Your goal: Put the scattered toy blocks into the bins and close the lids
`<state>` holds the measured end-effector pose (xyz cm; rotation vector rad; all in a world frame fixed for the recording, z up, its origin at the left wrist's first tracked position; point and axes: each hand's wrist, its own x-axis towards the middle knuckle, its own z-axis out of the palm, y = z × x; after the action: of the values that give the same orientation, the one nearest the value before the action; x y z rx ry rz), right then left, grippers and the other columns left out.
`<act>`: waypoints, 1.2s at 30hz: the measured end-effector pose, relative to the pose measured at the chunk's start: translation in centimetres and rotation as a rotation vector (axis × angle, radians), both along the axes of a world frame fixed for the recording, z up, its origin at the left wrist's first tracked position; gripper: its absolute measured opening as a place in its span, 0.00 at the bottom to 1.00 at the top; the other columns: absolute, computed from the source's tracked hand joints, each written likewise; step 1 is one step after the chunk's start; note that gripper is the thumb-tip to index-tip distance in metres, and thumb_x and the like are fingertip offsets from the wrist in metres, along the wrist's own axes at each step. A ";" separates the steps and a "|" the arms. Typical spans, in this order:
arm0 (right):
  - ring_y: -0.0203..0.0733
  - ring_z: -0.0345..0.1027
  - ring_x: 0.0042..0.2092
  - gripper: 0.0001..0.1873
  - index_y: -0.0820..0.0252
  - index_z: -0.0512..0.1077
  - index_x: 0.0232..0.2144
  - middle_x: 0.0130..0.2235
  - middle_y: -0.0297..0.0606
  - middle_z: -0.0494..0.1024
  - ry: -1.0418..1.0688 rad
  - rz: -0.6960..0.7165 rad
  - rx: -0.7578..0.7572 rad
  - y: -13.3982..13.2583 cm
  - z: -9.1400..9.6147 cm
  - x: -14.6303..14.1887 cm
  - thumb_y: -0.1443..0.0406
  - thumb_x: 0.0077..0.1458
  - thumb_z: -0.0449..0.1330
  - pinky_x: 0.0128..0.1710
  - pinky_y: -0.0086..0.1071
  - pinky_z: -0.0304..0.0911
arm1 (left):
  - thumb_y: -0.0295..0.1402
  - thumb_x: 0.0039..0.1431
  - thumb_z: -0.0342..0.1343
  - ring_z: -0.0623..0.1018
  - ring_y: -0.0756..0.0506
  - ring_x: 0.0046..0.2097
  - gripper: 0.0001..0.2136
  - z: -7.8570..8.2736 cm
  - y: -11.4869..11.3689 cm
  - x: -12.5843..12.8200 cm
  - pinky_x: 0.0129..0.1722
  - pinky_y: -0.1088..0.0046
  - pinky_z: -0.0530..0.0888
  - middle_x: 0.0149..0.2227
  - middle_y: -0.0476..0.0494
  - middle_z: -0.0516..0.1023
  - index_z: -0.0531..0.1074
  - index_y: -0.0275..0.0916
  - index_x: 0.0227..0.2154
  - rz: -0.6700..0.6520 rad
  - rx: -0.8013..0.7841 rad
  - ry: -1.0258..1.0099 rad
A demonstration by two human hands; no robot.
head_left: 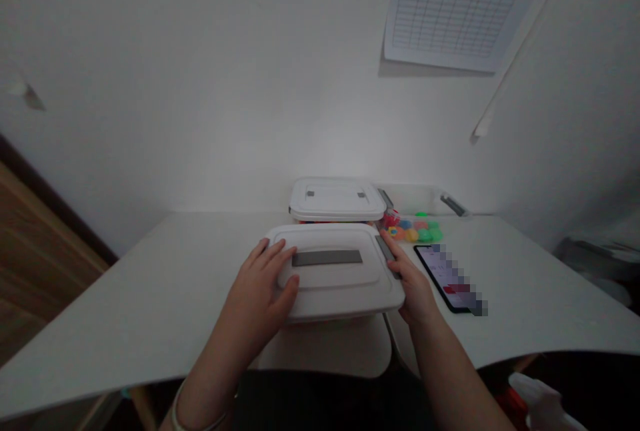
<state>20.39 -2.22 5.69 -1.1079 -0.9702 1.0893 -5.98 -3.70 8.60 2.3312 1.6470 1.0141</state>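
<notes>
A white-lidded storage box (340,294) stands in front of me, with a grey handle (327,257) set into its lid. Spread fingers of my left hand (265,287) rest on the lid's left part, the thumb lying near the front. On the other side, my right hand (414,284) grips the box's right edge, its fingers on the grey side clasp (388,255). The box's lower body is mostly hidden under the lid. Right behind it is a second white-lidded box (337,199), with colourful contents showing below its lid.
A clear container (415,199) at the back right has several coloured round pieces (417,232) in or before it. A phone (445,277) lies on the white table (165,297), right of the box. A printed sheet (450,11) hangs on the wall.
</notes>
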 end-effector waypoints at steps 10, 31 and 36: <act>0.46 0.39 0.70 0.42 0.56 0.51 0.68 0.70 0.36 0.50 -0.219 0.166 0.031 1.4 -1.5 -2.0 0.59 0.52 0.56 0.69 0.46 0.36 | 0.38 0.62 0.48 0.67 0.29 0.62 0.18 2.1 -1.1 0.3 0.58 0.34 0.60 0.58 0.41 0.73 0.75 0.44 0.52 0.118 0.137 0.363; 0.52 0.49 0.67 0.26 0.62 0.62 0.60 0.65 0.53 0.59 -1.077 -0.212 0.593 2.1 -2.2 -3.2 0.61 0.61 0.53 0.64 0.55 0.50 | 0.33 0.62 0.51 0.76 0.33 0.48 0.14 -0.1 -2.8 2.7 0.43 0.53 0.65 0.50 0.48 0.80 0.77 0.44 0.46 0.304 0.479 0.397; 0.54 0.48 0.67 0.26 0.62 0.61 0.59 0.65 0.55 0.57 -1.156 -0.282 0.580 2.7 -3.1 -2.4 0.64 0.59 0.54 0.62 0.56 0.52 | 0.34 0.64 0.49 0.74 0.32 0.50 0.15 -0.3 -1.9 1.2 0.46 0.50 0.63 0.54 0.45 0.78 0.76 0.44 0.50 0.469 0.385 0.397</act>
<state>17.96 0.48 2.63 -1.2947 -1.7897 -0.1942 -4.83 -5.61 8.34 2.5733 2.4294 1.0703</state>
